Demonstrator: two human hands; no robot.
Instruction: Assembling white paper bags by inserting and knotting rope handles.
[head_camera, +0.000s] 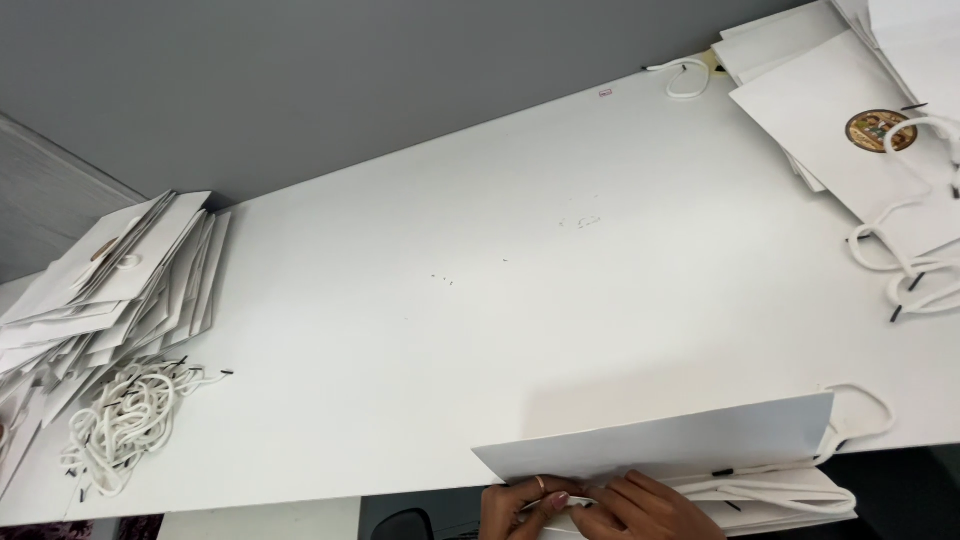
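Head view: at the near edge of the white table (480, 300) a flat white paper bag (660, 445) lies folded, its long side along the edge, with more flat bags stacked under it toward the right. Both hands work at its near-left corner. The left hand (515, 505) shows only its fingers, curled in and pinching something thin and white at the bag's lower rim; whether that is a cord end or a paper fold I cannot tell. The right hand (640, 510) lies just beside it, fingers bent narrow and pressed on the same spot, touching the bag.

Judging by its look, the bag is light and fairly stiff card-like paper that would crease if bent hard and slide easily on the smooth table, so the rim or a corner seems the safest hold. Its white cord handle (865, 410) loops out at the far right end, well apart from both hands, soft and limp.

Elsewhere, a heap of loose white cords (125, 420) and a fanned pile of flat bags (120, 285) sit at the left, and another bag pile (850, 120) lies at the far right.
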